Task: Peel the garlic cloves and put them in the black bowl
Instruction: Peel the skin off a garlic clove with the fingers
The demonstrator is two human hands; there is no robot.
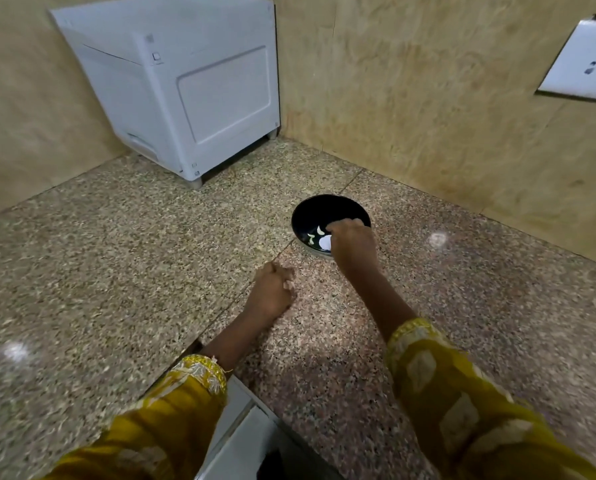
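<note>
While the right hand [353, 242] reaches over the near rim of the black bowl [327, 211], its fingers dip inside, too blurred to tell whether they pinch anything. Peeled garlic cloves [315, 233] lie in the bowl, just beside that hand. The left hand [272, 292] hovers nearer over the granite counter [116, 254], fingers curled in, and whatever they may hold is hidden.

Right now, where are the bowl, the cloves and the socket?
bowl [327, 211]: head view, bare far part of its dark inside.
cloves [320, 230]: head view, on the upper pale clove in the bowl.
socket [575, 58]: head view, middle of its white plate.
</note>
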